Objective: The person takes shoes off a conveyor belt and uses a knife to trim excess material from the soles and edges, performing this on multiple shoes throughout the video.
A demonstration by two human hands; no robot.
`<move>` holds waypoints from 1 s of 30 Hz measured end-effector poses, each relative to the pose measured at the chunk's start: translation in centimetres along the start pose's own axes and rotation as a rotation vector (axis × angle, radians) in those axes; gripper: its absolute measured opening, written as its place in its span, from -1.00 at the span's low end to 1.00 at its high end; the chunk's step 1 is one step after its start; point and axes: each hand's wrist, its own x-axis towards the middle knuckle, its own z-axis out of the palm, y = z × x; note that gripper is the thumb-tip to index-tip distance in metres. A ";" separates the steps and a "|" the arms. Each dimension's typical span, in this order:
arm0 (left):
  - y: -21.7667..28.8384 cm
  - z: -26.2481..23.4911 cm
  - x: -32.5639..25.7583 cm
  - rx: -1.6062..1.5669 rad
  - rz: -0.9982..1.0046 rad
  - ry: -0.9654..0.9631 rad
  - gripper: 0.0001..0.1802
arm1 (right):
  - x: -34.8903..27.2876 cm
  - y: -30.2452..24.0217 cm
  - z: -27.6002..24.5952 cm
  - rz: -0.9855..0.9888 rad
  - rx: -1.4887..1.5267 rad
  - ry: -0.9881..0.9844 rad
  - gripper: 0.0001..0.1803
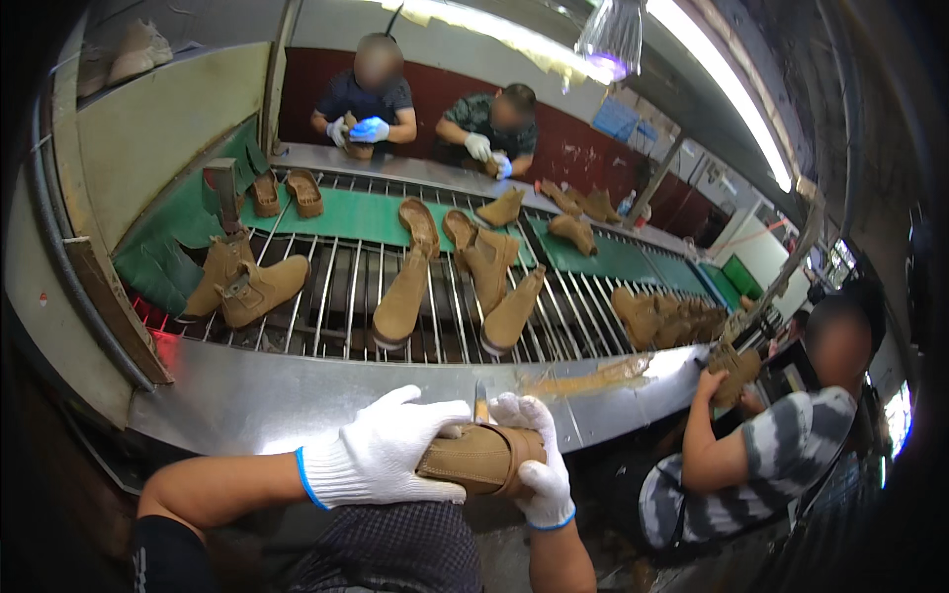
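While gripped from both ends: brown boot, lying crosswise between two white gloves, above the lap and by the near edge of the metal ledge.
Left hand: partly curled, clasping the boot's left end, with fingers along the far side and one digit along the near side.
Right hand: curved around the right end, with fingers up along the far side and thumb across the near end, close to a wide strap.
Boot between gloves: stitched panel in plain sight along the middle, ends partly covered by glove fabric.
Metal ledge: just beyond the grip, smeared with brown toward the right.
Rod rack: past the ledge, bearing a left-hand pair of boots, loose boots near the middle and a row of boots at right.
Green belt: farther across, beneath some footwear.
Co-workers: two opposite, gloved; one at right, holding another brown boot.
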 end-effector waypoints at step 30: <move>4.6 8.5 -5.8 0.158 0.385 0.055 -0.50 | -13.8 -3.4 3.5 0.470 -0.666 0.279 -0.26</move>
